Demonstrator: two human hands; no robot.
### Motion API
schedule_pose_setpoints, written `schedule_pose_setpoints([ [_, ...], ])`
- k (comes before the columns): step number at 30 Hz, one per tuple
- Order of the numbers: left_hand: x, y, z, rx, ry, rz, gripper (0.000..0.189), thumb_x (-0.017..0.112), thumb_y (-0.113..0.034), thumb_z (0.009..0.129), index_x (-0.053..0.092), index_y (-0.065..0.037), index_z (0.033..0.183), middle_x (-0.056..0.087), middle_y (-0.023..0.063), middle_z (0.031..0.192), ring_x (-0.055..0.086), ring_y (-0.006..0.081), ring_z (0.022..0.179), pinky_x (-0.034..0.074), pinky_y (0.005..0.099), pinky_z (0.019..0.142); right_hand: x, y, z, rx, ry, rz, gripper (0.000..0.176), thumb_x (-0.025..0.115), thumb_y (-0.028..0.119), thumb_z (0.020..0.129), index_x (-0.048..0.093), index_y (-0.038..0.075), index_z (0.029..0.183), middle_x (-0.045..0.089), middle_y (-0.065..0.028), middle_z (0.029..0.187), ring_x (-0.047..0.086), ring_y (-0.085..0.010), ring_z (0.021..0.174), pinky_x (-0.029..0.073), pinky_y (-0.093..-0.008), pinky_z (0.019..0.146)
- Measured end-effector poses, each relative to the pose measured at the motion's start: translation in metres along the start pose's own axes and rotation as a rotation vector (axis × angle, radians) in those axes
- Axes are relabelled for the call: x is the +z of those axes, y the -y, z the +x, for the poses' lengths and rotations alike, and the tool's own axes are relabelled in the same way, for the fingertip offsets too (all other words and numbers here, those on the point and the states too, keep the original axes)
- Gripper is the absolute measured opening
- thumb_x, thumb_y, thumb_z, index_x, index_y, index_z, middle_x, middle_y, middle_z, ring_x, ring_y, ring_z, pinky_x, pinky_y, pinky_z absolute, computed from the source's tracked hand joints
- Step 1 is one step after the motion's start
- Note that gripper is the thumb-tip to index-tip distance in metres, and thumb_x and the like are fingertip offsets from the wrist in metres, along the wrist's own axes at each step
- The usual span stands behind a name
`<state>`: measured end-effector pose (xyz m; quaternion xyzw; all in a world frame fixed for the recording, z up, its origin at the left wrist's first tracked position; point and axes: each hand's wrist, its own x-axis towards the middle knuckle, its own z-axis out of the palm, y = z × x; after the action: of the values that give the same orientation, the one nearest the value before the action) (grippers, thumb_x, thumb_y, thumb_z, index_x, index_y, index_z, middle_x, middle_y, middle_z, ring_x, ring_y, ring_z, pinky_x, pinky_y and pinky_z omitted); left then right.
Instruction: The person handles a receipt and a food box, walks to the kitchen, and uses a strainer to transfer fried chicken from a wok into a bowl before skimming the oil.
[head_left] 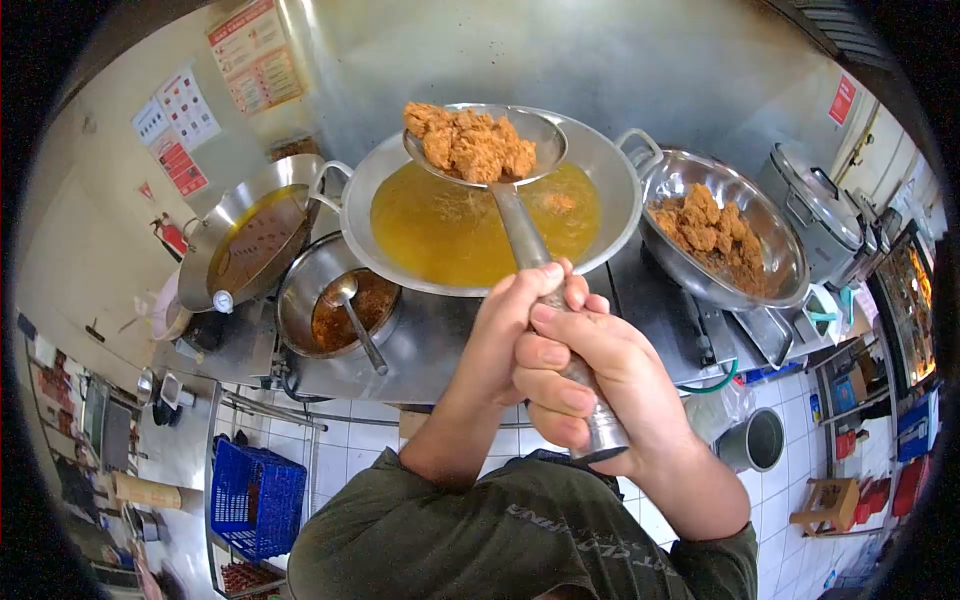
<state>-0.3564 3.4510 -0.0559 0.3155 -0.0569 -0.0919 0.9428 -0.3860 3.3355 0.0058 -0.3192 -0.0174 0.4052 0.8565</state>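
Observation:
Both of my hands are wrapped round the long metal handle of a skimmer [520,230]. My left hand [500,325] grips it higher up, and my right hand [610,365] closes on it lower down, near the end. Pieces of brown fried chicken [475,148] are heaped in the skimmer's bowl, raised above a large two-handled wok [357,235]. Yellow oil [440,235] fills the wok, and a small orange-brown bit shows at its surface on the right. Part of the oil is hidden behind the skimmer and handle.
On the right, a steel bowl [790,245] holds more fried pieces, beside a lidded pot [815,195]. To the left stand a second wok [195,250] with dark oil and a bowl [295,300] of reddish sauce with a ladle [365,340]. A blue crate [285,500] sits lower left.

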Motion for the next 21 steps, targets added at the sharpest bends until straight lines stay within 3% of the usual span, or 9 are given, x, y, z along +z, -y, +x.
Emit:
schedule_pose_setpoints([
  [6, -0.001, 0.0, 0.0, -0.011, -0.046, 0.019, 0.025, 0.045, -0.026, 0.096, 0.052, -0.004, 0.088, 0.055, 0.005, 0.08, 0.059, 0.0184, 0.088, 0.048, 0.0301, 0.08, -0.011, -0.004, 0.006, 0.006, 0.068, 0.068, 0.029, 0.045, 0.025, 0.1, 0.045, 0.007, 0.078, 0.046, -0.0063, 0.054, 0.046, -0.0201, 0.04, 0.041, -0.0315, 0.04],
  [9, -0.008, -0.001, 0.003, -0.017, -0.037, -0.015, 0.024, 0.046, -0.025, 0.095, 0.052, -0.004, 0.086, 0.055, 0.0053, 0.079, 0.059, 0.0185, 0.087, 0.048, 0.031, 0.08, 0.008, -0.006, 0.004, -0.036, -0.063, -0.036, 0.032, 0.041, 0.024, 0.102, 0.044, 0.008, 0.074, 0.042, -0.0016, 0.051, 0.039, -0.0123, 0.035, 0.035, -0.0241, 0.033],
  [13, -0.007, -0.003, 0.002, 0.016, -0.05, -0.011, 0.025, 0.05, -0.025, 0.093, 0.048, -0.002, 0.101, 0.052, 0.0051, 0.079, 0.056, 0.0195, 0.086, 0.046, 0.0312, 0.081, 0.005, -0.006, 0.007, -0.036, -0.024, 0.008, 0.032, 0.043, 0.025, 0.101, 0.045, 0.007, 0.075, 0.043, -0.0031, 0.051, 0.042, -0.0157, 0.036, 0.038, -0.0264, 0.035],
  [16, 0.001, -0.002, -0.008, 0.027, -0.105, -0.021, 0.026, 0.049, -0.026, 0.093, 0.047, -0.002, 0.102, 0.05, 0.0047, 0.081, 0.054, 0.0189, 0.086, 0.045, 0.0312, 0.081, 0.003, -0.008, 0.012, -0.079, 0.049, 0.031, 0.031, 0.045, 0.025, 0.1, 0.046, 0.006, 0.076, 0.045, -0.0045, 0.052, 0.045, -0.018, 0.037, 0.039, -0.0284, 0.036],
  [21, 0.012, 0.001, -0.013, 0.023, -0.137, -0.011, 0.027, 0.048, -0.028, 0.094, 0.044, -0.003, 0.105, 0.047, 0.0041, 0.083, 0.05, 0.0179, 0.087, 0.043, 0.0312, 0.082, 0.003, -0.007, 0.012, -0.062, -0.007, 0.038, 0.028, 0.047, 0.023, 0.098, 0.047, 0.006, 0.076, 0.048, -0.0064, 0.053, 0.049, -0.0195, 0.039, 0.04, -0.0292, 0.037],
])
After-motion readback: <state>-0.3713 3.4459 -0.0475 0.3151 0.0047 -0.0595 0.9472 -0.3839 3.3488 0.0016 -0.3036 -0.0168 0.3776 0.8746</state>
